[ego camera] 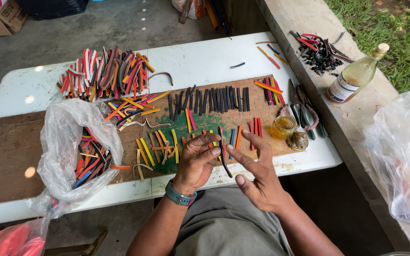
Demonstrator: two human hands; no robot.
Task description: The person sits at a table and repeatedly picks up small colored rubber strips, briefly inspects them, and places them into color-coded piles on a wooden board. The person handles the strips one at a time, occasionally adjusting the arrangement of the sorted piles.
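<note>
My left hand (197, 162) pinches a thin black strip (223, 159) that hangs down from my fingertips over the front edge of the brown board (15, 156). My right hand (257, 173) is just right of it, fingers spread, holding nothing, its index finger close to the strip. A row of black strips (209, 99) lies across the board's far part. Coloured strips (157, 149) in yellow, orange, pink and blue lie loose on the board right beyond my hands.
A clear plastic bag (67, 147) of coloured strips sits at left, a big pile of strips (103, 73) behind it. A small jar of yellow liquid (283, 126), pliers (304, 116), a glass bottle (357, 73) and black offcuts (319, 52) are at right.
</note>
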